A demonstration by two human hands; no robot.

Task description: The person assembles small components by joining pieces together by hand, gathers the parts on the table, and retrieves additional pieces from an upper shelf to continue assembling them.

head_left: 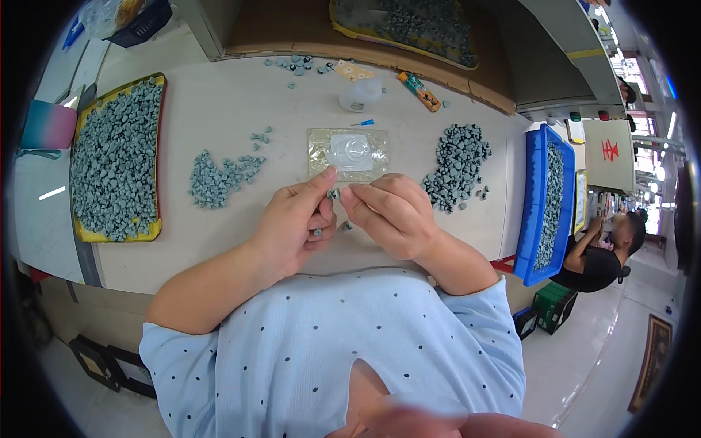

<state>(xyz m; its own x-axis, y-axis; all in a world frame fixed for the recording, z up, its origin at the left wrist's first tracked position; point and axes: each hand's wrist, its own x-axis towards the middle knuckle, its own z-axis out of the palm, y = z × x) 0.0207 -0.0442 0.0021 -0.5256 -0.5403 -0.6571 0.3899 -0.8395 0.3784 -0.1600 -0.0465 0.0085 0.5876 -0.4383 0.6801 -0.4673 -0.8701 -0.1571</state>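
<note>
Piece in hand: a small grey-green piece (333, 194) held above the near middle of the table (274, 124), just short of the clear packet.
Left hand: the left hand (290, 223) has thumb and forefinger clamped on that piece; a second grey-green piece (317, 232) shows at its curled lower fingers.
Right hand: the right hand (394, 215) has thumb and fingertips drawn in at the same piece; from here I cannot tell whether they grip it.
Loose piece: one more (346, 225) near, between the hands.
Clear packet: the flat clear packet (318, 157) lies beyond the hands, a white square (341, 146) on it.
Beyond it: a small blue-ended tool (367, 123), then a translucent bottle (361, 95), with an orange-and-green tube (420, 91) to its right.
Piles: a left pile (208, 179) and a right pile (458, 164) of similar pieces.
Trays: a yellow tray (109, 237) far left and a blue tub (535, 212) far right, both loaded.
Co-worker: a person in a black top (595, 266), off right.
</note>
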